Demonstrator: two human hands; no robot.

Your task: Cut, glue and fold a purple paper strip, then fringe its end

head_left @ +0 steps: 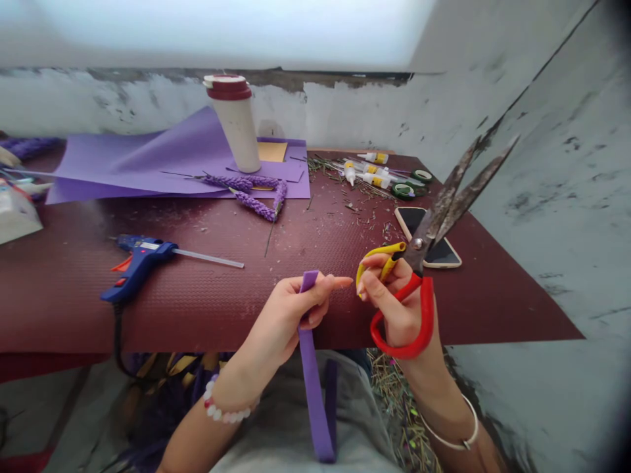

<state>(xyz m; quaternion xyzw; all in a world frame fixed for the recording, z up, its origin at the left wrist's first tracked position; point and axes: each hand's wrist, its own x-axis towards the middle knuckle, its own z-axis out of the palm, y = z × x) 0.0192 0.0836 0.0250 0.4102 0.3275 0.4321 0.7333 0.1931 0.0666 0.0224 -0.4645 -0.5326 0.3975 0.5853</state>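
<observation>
Between the thumb and fingers of my left hand [300,302] is a purple paper strip [315,394]. Its short end sticks up above the hand, and the long part hangs down in a loop before my lap. My left index finger points toward my other hand. A pair of scissors [424,243] with one red and one yellow handle hangs on my right hand [394,295], its blades parted and pointing up to the right. The right fingers are curled through the handles, the thumb near the index fingertip. Both hands are over the table's front edge, apart from each other.
A blue glue gun [142,263] with a glue stick lies at left. Behind are purple sheets [138,164], a lidded cup [236,125] and purple flower stems [266,190]. Small glue bottles [377,177], green tape rolls [403,191] and a phone [446,253] lie at right.
</observation>
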